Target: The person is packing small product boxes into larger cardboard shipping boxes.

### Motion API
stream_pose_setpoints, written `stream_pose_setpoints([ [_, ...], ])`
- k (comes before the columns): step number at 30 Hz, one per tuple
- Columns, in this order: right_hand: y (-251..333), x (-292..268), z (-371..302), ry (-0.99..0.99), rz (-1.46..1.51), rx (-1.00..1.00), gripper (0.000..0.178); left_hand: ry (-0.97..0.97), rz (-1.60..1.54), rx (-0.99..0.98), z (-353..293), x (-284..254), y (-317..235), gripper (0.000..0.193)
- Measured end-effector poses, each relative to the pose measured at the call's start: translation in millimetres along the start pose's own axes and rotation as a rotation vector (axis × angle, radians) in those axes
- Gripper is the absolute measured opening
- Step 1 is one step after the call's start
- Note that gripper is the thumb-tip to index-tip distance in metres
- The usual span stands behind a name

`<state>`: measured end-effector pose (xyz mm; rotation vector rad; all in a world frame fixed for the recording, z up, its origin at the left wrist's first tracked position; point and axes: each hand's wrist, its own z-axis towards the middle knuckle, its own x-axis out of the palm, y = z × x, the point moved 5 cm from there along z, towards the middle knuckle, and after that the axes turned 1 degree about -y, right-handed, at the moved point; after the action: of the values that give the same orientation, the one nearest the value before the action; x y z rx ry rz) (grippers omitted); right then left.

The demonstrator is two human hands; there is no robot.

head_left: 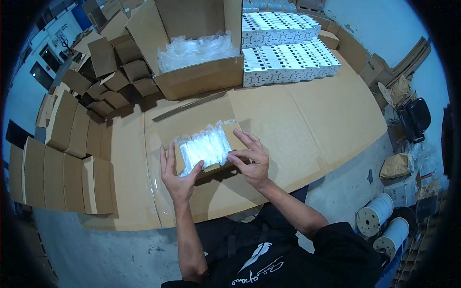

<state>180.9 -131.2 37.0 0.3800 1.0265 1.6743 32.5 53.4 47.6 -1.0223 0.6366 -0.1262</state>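
In front of me on the cardboard-covered table sits a small open cardboard box [192, 126], its long lid flap standing up on the far side. Clear plastic packets [205, 146] fill it in a tight row, and what they contain is too blurred to tell. My left hand [180, 178] grips the box's left end, fingers along the outer side and thumb at the front edge. At the right end, my right hand [253, 162] holds the box near its side flap, thumb and forefinger close to the packets' front corner.
Beyond the box stands a large open carton [201, 79] heaped with clear plastic packets [199, 52]. Stacked white patterned boxes [290, 57] are at the back right. Closed brown boxes [72, 173] line the table's left side, with open empty ones [115, 81] behind. Cable spools [374, 214] stand on the floor at right.
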Motion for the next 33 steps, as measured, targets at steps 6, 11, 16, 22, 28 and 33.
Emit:
stream_pose_setpoints([
  [6,3,4,0,0.024,0.071,-0.012,0.021,0.024,0.032,-0.006,0,1,4,0.091],
  [11,-1,3,1,0.079,0.092,-0.063,0.032,0.017,-0.005,-0.013,-1,2,11,0.09],
  [16,6,1,3,0.172,0.041,-0.071,0.028,-0.075,-0.27,-0.054,-7,3,30,0.099],
  [22,10,-3,4,0.327,-0.052,-0.303,0.051,-0.209,-0.358,-0.026,-9,-1,26,0.112],
  [28,10,0,1,0.412,-0.17,-0.335,0.049,0.007,-0.268,-0.075,-5,1,23,0.107],
  [33,7,2,0,0.409,-0.232,-0.336,0.046,-0.023,-0.536,-0.092,-3,1,28,0.068],
])
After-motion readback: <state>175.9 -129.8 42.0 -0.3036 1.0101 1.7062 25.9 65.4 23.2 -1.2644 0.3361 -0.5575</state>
